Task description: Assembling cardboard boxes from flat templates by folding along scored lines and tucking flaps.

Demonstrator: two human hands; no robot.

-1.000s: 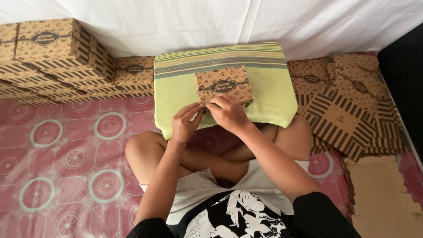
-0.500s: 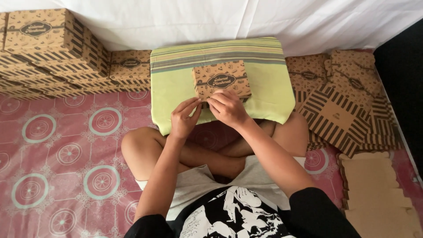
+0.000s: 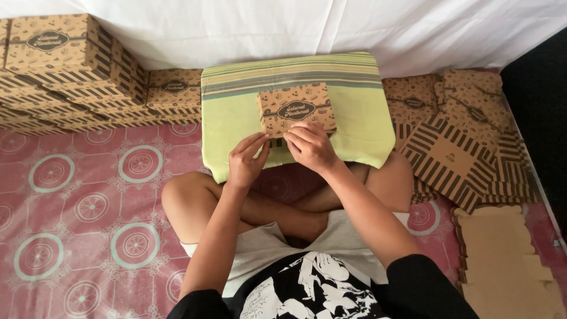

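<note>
1. Patterned brown box [image 3: 295, 109], head view: it sits on the green striped cushion [image 3: 360, 118] in front of my crossed legs, and I work at its near edge.
2. My left hand [image 3: 247, 159] pinches the box's near left corner with curled fingers; I cannot tell whether a flap lies between them.
3. My right hand [image 3: 310, 145] lies over the near edge, fingers bent and pressing down on the cardboard, so it covers the seam.
4. Finished boxes [image 3: 65, 53] are stacked far left against the white cloth [image 3: 354, 23]; flat striped blanks [image 3: 452, 156] lie to the right, with plain cut sheets [image 3: 502, 260] near right on the pink mat [image 3: 71, 189].
5. Risks, as I judge them: the cushion is soft, so hard pressing could tilt the box or crease a wall; a flap tucked blind under my right hand could buckle; a nudge forward could slide the box toward the cushion's far edge.
</note>
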